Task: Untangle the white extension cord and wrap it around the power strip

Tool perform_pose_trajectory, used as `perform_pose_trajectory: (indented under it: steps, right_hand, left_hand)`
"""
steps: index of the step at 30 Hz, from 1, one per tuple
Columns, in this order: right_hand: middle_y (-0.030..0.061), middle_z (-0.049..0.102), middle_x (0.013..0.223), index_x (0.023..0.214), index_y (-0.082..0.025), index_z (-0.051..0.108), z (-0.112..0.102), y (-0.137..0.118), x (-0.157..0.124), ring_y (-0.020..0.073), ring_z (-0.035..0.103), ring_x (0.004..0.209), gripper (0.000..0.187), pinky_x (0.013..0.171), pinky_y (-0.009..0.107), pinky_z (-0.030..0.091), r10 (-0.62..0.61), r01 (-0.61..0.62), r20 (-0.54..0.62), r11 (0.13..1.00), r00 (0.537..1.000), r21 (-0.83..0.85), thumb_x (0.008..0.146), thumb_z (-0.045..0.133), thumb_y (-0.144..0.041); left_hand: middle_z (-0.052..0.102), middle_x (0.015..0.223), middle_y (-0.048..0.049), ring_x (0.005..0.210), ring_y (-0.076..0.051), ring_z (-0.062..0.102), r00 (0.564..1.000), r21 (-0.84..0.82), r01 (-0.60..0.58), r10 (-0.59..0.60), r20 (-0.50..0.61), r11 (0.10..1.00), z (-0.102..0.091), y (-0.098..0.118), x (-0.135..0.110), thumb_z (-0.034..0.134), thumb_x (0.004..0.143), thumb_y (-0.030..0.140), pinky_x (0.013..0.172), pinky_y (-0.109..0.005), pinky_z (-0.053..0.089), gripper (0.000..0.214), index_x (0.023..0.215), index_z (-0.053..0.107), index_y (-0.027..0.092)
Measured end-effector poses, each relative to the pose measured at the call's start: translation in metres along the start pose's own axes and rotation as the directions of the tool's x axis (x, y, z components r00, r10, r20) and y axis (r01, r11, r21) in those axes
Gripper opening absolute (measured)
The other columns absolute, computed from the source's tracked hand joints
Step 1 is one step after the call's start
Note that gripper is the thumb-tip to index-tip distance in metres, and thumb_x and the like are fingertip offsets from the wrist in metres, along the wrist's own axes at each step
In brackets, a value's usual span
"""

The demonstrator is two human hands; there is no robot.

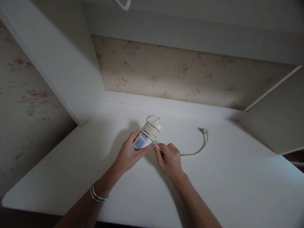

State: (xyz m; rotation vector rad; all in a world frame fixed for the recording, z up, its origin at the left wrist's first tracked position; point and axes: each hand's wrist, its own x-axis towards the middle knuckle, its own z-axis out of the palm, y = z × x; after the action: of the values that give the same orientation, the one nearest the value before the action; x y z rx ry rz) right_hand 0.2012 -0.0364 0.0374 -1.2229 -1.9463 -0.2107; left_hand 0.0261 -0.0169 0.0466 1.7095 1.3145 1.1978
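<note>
My left hand [130, 151] grips the near end of a white power strip [140, 143] with blue socket faces, thumb on one side and fingers on the other. Several turns of its cream cord [151, 130] are wound round the far part of the strip, and a small loop stands out at the far end. Close beside it, my right hand [168, 158] pinches the cord just where it leaves the turns. From that hand the loose length runs right across the white surface and curves back to the plug [202, 129], which lies there with its prongs pointing left.
The white tabletop [228, 177] is bounded by a low back ledge [171, 105] and a white upright panel [71, 63] on the left. Overhead hangs a white shelf edge [190, 38]. A side panel [273, 117] stands at the right. Floral wallpaper covers the wall behind.
</note>
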Motion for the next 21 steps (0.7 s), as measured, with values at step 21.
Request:
perform_pose_trajectory:
  steps: [21]
  right_hand:
    - [0.0004, 0.069, 0.088, 0.086, -0.025, 0.066, -0.019, 0.018, 0.01, 0.016, 0.059, 0.078, 0.005, 0.095, 0.042, 0.024, 0.011, -0.072, -0.224, 0.961, 0.974, -0.266, 0.085, 0.063, -0.022]
  left_hand:
    - [0.067, 0.11, -0.0069, 0.094, -0.025, 0.063, 0.953, 0.705, -0.2, 0.303, -0.022, 0.681, -0.006, -0.008, -0.003, 0.062, 0.074, 0.014, 0.081, -0.034, 0.049, 0.056, 0.127, 0.048, 0.023]
